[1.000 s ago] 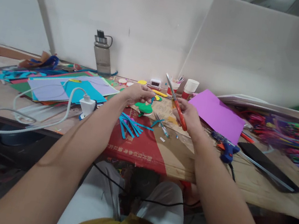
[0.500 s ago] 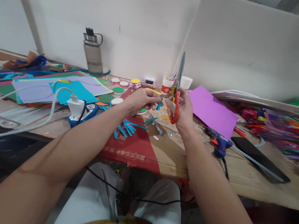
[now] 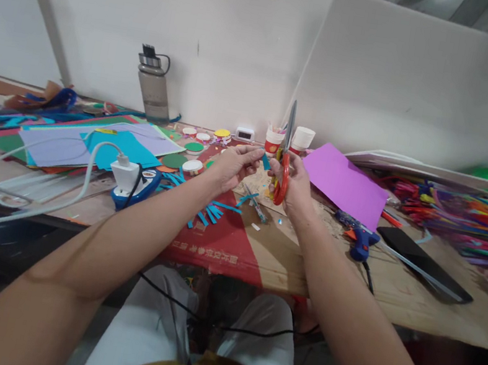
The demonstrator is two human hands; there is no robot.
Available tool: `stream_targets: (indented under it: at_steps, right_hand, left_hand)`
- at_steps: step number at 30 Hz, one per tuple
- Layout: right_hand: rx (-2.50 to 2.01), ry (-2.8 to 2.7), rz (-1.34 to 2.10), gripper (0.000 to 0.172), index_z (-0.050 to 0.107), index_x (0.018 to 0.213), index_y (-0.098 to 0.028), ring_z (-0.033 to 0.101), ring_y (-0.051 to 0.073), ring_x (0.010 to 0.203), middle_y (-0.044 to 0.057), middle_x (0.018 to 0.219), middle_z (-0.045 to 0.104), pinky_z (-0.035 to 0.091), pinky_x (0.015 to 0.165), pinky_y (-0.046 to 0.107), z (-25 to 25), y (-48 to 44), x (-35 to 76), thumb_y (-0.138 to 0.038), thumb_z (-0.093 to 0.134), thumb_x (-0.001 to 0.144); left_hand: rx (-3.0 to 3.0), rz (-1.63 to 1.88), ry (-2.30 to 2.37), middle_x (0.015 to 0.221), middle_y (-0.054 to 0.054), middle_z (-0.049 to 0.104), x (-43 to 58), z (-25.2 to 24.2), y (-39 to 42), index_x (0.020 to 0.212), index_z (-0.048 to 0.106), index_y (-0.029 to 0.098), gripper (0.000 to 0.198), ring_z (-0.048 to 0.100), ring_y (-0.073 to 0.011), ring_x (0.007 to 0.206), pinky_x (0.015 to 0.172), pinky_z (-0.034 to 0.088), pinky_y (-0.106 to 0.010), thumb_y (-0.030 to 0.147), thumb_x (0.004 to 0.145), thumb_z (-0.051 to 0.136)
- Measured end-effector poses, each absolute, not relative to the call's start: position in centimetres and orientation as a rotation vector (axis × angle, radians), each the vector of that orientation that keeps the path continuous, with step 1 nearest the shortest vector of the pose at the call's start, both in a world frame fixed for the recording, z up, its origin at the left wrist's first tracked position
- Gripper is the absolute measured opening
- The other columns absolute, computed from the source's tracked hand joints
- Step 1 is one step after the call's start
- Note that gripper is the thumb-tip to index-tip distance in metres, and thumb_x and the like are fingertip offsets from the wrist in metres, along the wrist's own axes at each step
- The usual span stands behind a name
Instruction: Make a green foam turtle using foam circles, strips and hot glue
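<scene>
Between the thumb and fingers of my left hand (image 3: 240, 166) a small blue paper strip (image 3: 266, 161) is pinched. My right hand (image 3: 297, 186) grips a pair of scissors (image 3: 283, 180) by its orange handles, with the blades pointing up and away from me. The two hands are close together above the table, the strip just left of the scissors. Below them, several cut blue paper strips (image 3: 215, 212) lie on the red part of the cardboard, and a slim tool like a cutter or pen (image 3: 259, 212) rests nearby.
Coloured paper sheets (image 3: 62, 141), a power socket (image 3: 142, 186) with white cables and a bottle (image 3: 152, 87) are on the left. Right of my hands lie a purple sheet (image 3: 345, 184), a blue glue gun (image 3: 361, 244), a black phone (image 3: 423, 264) and many pipe cleaners (image 3: 469, 216). Paper cups (image 3: 303, 137) stand behind.
The scissors have lowered slightly and shifted a little left. The blue strip in my left hand now tilts differently and sits a little higher.
</scene>
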State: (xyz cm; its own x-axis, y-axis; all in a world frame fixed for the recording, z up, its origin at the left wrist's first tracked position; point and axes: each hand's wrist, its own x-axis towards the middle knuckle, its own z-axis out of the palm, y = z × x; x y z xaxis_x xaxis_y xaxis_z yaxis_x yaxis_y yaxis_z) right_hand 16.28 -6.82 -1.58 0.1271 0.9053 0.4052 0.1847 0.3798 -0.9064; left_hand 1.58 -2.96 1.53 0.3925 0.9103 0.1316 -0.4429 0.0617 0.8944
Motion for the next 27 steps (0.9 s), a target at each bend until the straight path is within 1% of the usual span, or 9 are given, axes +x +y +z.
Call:
stream_targets:
  at_steps: [4, 8, 10, 13, 15, 18, 21, 27]
  right_hand:
    - [-1.071, -1.322, 0.743, 0.067, 0.042, 0.125, -0.03, 0.06, 0.015, 0.071, 0.002, 0.095, 0.062, 0.047, 0.048, 0.025, -1.8, -7.0, 16.0, -0.069, 0.064, 0.074]
    - [-1.094, -1.3, 0.719, 0.06, 0.041, 0.126, -0.03, 0.053, 0.011, 0.057, 0.001, 0.091, 0.062, 0.047, 0.047, 0.026, -1.7, -7.1, 15.9, -0.062, 0.063, 0.079]
    - [-1.106, -1.283, 0.71, 0.058, 0.041, 0.128, -0.03, 0.051, 0.009, 0.053, 0.001, 0.093, 0.063, 0.048, 0.047, 0.026, -1.6, -7.1, 15.9, -0.058, 0.062, 0.082]
    - [-1.105, -1.241, 0.713, 0.057, 0.041, 0.131, -0.03, 0.052, 0.009, 0.053, 0.002, 0.097, 0.065, 0.049, 0.048, 0.027, -1.4, -7.2, 15.9, -0.053, 0.063, 0.084]
    - [-1.09, -1.211, 0.725, 0.058, 0.042, 0.13, -0.029, 0.051, 0.009, 0.052, 0.003, 0.096, 0.064, 0.048, 0.047, 0.028, -1.2, -7.2, 15.8, -0.05, 0.066, 0.082]
    - [-1.035, -1.161, 0.747, 0.059, 0.046, 0.125, -0.028, 0.047, 0.008, 0.05, 0.001, 0.091, 0.063, 0.044, 0.044, 0.026, -1.1, -7.3, 15.7, -0.046, 0.074, 0.076]
    - [-0.975, -1.125, 0.757, 0.061, 0.048, 0.12, -0.027, 0.044, 0.006, 0.048, -0.002, 0.087, 0.062, 0.041, 0.043, 0.024, -1.2, -7.3, 15.6, -0.045, 0.078, 0.071]
    - [-0.887, -1.097, 0.788, 0.056, 0.051, 0.113, -0.027, 0.045, 0.006, 0.048, -0.004, 0.08, 0.058, 0.04, 0.041, 0.022, -1.4, -7.4, 15.5, -0.046, 0.079, 0.069]
  left_hand:
    - [1.051, 1.101, 0.539, 0.059, 0.003, 0.06, 1.9, 1.4, -3.4, 0.075, 0.063, 0.011, 0.011, 0.054, -0.0032, 0.053, 0.053, 0.041, -0.015, 0.012, 0.08, 0.074]
    - [1.07, 1.086, 0.545, 0.064, 0.002, 0.062, 1.9, 1.5, -3.8, 0.077, 0.063, 0.011, 0.011, 0.057, -0.0039, 0.056, 0.057, 0.044, -0.016, 0.012, 0.08, 0.073]
    - [1.077, 1.077, 0.546, 0.066, 0.002, 0.063, 1.9, 1.5, -4.0, 0.078, 0.062, 0.012, 0.011, 0.058, -0.0044, 0.058, 0.06, 0.046, -0.017, 0.012, 0.081, 0.073]
    - [1.09, 1.076, 0.545, 0.067, 0.002, 0.063, 1.9, 1.5, -4.2, 0.079, 0.061, 0.012, 0.01, 0.06, -0.0054, 0.06, 0.062, 0.047, -0.018, 0.012, 0.082, 0.071]
    - [1.105, 1.089, 0.544, 0.066, 0.002, 0.062, 1.8, 1.4, -4.2, 0.079, 0.061, 0.012, 0.011, 0.059, -0.0052, 0.059, 0.062, 0.046, -0.018, 0.011, 0.081, 0.071]
    - [1.117, 1.119, 0.536, 0.062, 0.003, 0.06, 1.8, 1.3, -4.1, 0.077, 0.061, 0.011, 0.011, 0.056, -0.0046, 0.055, 0.06, 0.045, -0.018, 0.01, 0.08, 0.071]
    - [1.113, 1.141, 0.526, 0.059, 0.003, 0.059, 1.9, 1.1, -4.0, 0.076, 0.062, 0.011, 0.011, 0.054, -0.0047, 0.052, 0.057, 0.044, -0.018, 0.012, 0.079, 0.073]
    - [1.11, 1.194, 0.506, 0.06, 0.002, 0.059, 1.9, 1.2, -4.0, 0.075, 0.063, 0.011, 0.01, 0.053, -0.005, 0.052, 0.056, 0.043, -0.018, 0.012, 0.08, 0.071]
